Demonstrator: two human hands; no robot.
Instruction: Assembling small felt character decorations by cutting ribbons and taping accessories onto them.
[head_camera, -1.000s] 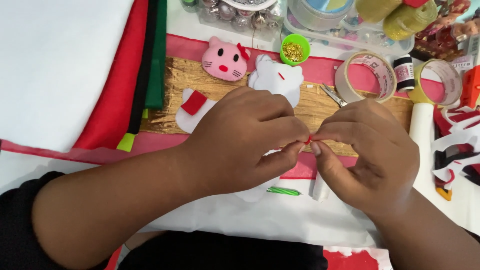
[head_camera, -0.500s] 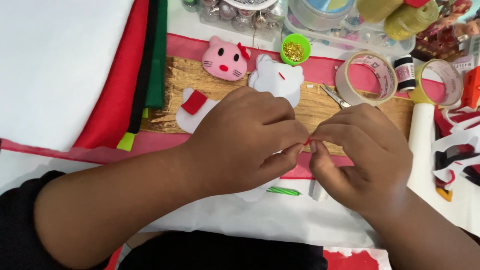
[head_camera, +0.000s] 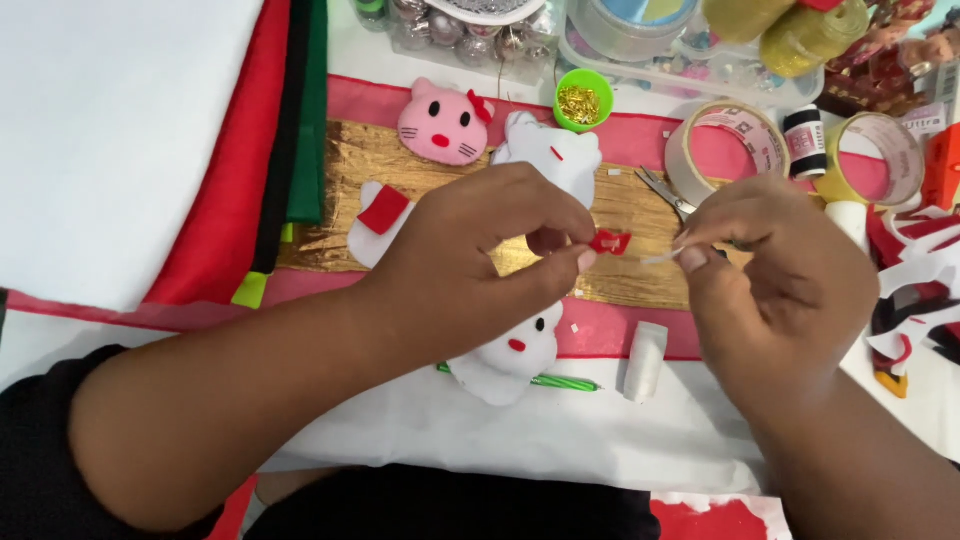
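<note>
The left hand (head_camera: 480, 250) and the right hand (head_camera: 770, 280) are over the gold strip (head_camera: 340, 165), with the bow (head_camera: 610, 242) between them. Under the left hand lies a cat figure (head_camera: 515, 355) on a pen (head_camera: 565, 382). Behind the strip are a cat face (head_camera: 442, 125) and, to its right, a cup (head_camera: 583, 98). Tape rolls (head_camera: 735, 135) stand behind the right hand.

Matt red felt bow (head_camera: 610, 241), crinkled glossy gold paper (head_camera: 400, 165), shiny tape roll (head_camera: 735, 150).
</note>
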